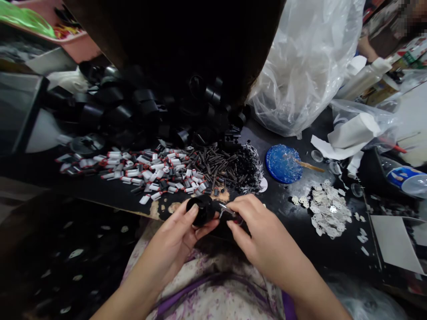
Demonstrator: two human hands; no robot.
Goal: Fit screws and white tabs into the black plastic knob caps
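A dark shape fills the top of the view and hides the far part of the heap of black parts (pixel 133 106). The left hand (pixel 176 238) holds a round black cap (pixel 200 210) at the counter (pixel 287 213) edge, fingers curled and pinching it. The right hand (pixel 263 240) pinches a small shiny piece (pixel 228 212), hard to make out, against the cap. The springs (pixel 213 166) and the white tubes (pixel 143 171) are too many to count; one blue lid (pixel 283 163).
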